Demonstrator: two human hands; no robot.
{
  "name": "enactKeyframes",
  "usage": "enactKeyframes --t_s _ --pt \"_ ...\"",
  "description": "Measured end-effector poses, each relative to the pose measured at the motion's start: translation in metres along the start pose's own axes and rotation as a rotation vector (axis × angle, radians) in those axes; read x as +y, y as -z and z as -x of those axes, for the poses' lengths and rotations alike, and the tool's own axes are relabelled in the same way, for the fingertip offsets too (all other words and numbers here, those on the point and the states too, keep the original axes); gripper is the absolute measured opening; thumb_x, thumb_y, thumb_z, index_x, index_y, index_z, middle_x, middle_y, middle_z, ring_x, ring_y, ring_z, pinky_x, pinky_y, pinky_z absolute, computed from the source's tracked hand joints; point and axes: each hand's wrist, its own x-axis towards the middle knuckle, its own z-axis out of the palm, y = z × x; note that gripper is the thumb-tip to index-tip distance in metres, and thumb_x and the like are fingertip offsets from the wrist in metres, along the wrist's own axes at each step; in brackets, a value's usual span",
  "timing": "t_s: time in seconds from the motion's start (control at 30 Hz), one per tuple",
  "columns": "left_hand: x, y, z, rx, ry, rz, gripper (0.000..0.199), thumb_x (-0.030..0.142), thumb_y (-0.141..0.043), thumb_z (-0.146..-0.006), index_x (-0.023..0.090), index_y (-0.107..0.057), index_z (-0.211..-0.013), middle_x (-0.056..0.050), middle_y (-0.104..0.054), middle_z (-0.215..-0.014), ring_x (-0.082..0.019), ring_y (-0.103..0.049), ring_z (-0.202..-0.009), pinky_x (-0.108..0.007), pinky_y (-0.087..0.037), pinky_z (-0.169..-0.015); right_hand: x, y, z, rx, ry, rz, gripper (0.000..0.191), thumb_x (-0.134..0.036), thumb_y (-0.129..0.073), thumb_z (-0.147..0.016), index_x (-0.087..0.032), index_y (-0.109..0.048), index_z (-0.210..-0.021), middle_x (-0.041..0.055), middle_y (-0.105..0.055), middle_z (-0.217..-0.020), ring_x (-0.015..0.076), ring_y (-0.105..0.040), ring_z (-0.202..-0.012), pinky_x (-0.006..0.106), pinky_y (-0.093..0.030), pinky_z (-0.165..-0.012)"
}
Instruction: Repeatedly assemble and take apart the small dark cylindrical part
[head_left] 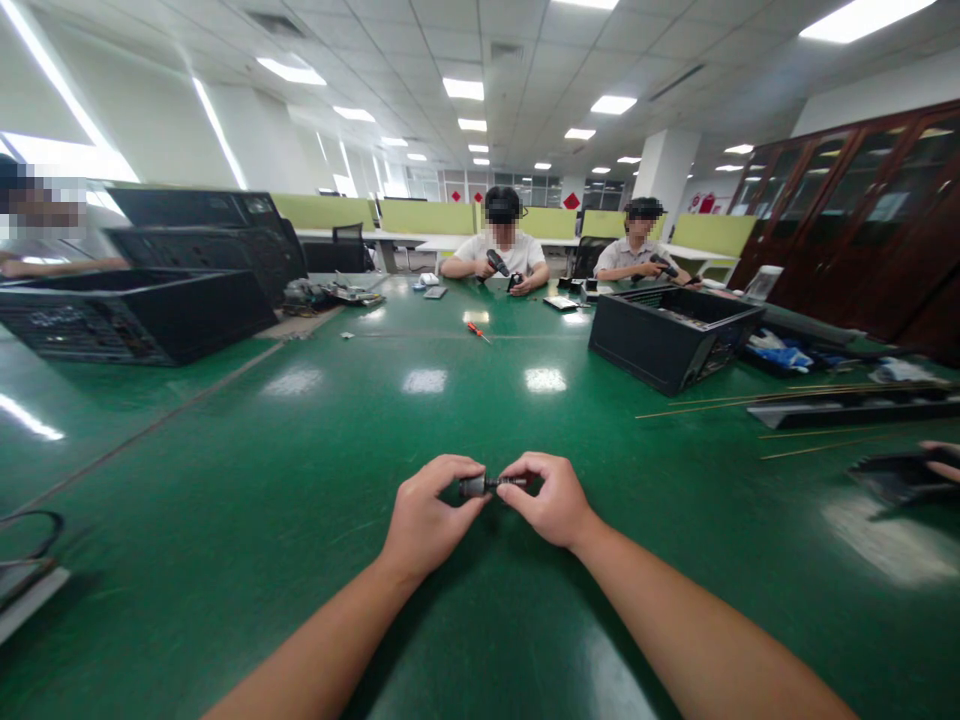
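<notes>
Just above the green table (300,520), at the lower middle of the head view, a small dark and silver cylindrical part (474,487) with a thin ridged shaft lies level between my hands. My left hand (435,505) pinches its thicker end between thumb and fingers. My right hand (547,495) is closed on the thin shaft at the other end, with thumb and fingertips round it. What exactly the part is cannot be made out.
A red screwdriver (478,331) lies further back. Black computer cases stand at left (142,315) and right (671,335). Thin rods (697,405) and a dark metal strip (847,408) lie at right. Several people sit around, and another person's hand (943,462) shows at the right edge.
</notes>
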Motion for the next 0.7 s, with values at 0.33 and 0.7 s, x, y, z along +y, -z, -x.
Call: enactKeyframes --t_s 0.33,0.7 --pt "-0.0004 0.0015 -0.0005 0.005 0.013 0.004 0.018 0.022 -0.073 -0.078 0.02 -0.07 -0.095 -0.005 -0.071 -0.096 -0.019 -0.067 -0.091 -0.031 -0.054 -0.084 0.0013 0.0007 -0.0004 0.016 -0.011 -0.003 0.006 -0.022 -0.069 -0.075 -0.017 -0.073 -0.075 0.0032 -0.069 -0.067 0.0154 -0.061 -0.062 0.024 -0.047 -0.057" --pt "-0.0013 0.0028 -0.0012 0.031 0.014 -0.003 0.02 0.02 -0.074 -0.076 0.021 -0.07 -0.095 -0.003 -0.071 -0.095 -0.018 -0.067 -0.089 -0.029 -0.053 -0.083 0.0027 0.0017 -0.0014 0.03 -0.03 -0.049 0.006 -0.022 -0.069 -0.074 -0.017 -0.073 -0.076 0.0033 -0.069 -0.068 0.0157 -0.061 -0.062 0.025 -0.048 -0.059"
